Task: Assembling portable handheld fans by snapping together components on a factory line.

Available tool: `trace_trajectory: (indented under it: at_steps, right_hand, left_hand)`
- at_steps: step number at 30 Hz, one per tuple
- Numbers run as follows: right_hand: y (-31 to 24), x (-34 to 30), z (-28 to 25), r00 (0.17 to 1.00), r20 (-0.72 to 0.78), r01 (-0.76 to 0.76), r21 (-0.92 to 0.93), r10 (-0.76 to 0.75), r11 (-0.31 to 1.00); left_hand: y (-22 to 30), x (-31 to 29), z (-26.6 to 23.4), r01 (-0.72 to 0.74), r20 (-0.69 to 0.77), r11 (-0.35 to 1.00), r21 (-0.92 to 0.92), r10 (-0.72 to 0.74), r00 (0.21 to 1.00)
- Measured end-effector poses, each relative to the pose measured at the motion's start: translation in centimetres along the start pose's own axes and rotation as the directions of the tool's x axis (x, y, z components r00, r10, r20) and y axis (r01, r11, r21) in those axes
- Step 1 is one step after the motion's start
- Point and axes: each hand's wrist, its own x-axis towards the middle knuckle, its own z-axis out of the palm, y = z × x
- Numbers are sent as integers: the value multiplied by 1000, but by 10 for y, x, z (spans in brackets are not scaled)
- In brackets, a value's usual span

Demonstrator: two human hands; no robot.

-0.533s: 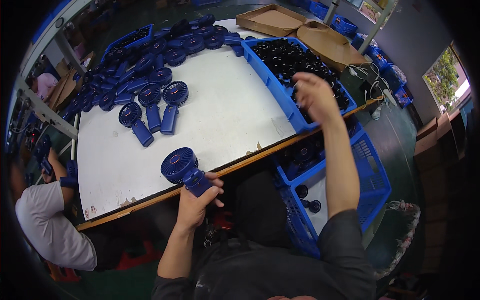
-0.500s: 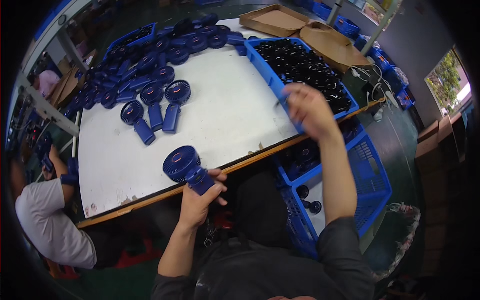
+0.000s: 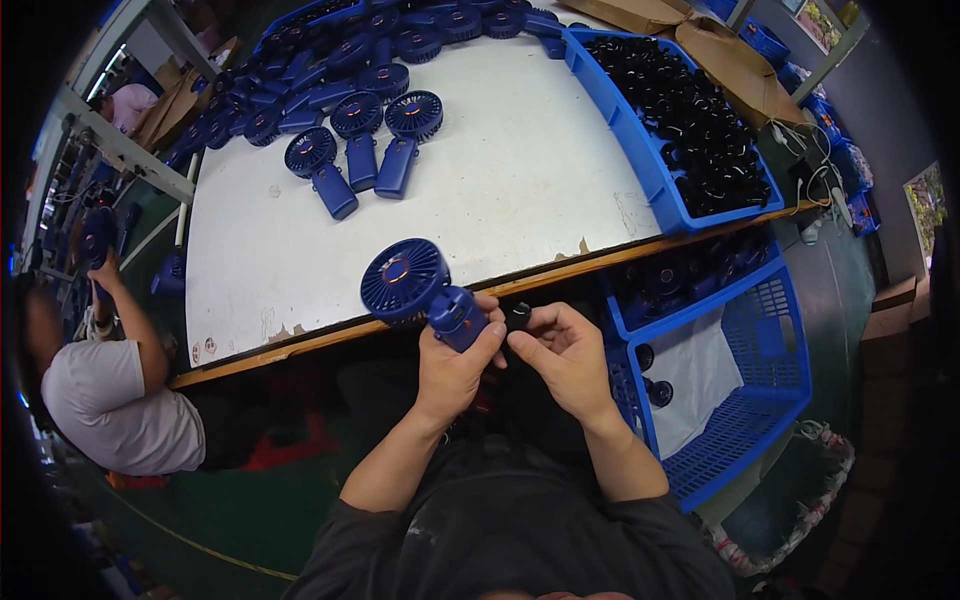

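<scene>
My left hand [image 3: 455, 372] is wrapped round the handle of a dark blue handheld fan [image 3: 405, 280], whose round grille tilts over the table's near edge. Close beside the handle's end, my right hand [image 3: 568, 352] pinches a small black part [image 3: 518, 316] between thumb and fingers; its exact kind is too small to tell. Three more blue fans lie together on the white table: a left one [image 3: 322, 170], a middle one [image 3: 358, 135] and a right one [image 3: 408, 135]. To the right, a blue tray [image 3: 625, 130] holds a heap of small black parts [image 3: 680, 125].
Many blue fans [image 3: 350, 55] are piled at the table's far left. A blue crate [image 3: 780, 350] with fans and white sheeting stands below the table at right. Cardboard trays [image 3: 725, 70] lie at far right. At left, a person in a grey shirt [image 3: 125, 405] holds another fan.
My right hand has come from the tray's edge to the fan's handle, bringing a small black part. The left hand still holds the fan. The view has shifted.
</scene>
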Motion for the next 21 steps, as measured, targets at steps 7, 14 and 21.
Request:
trace_trajectory:
  at_steps: [7, 14, 21]
  right_hand:
    - [-46, 28, 6, 721, 431, 679, -593, -542, 432]
    - [-67, 35, 17, 707, 609, 700, -675, -358, 235]
    - [-52, 8, 28, 810, 496, 568, -796, -312, 209]
  left_hand:
    - [14, 0, -16, 431, 374, 894, 123, -444, 814]
    - [4, -5, -16, 467, 466, 837, -284, -306, 830]
    - [0, -6, 15, 305, 65, 867, -393, -305, 950]
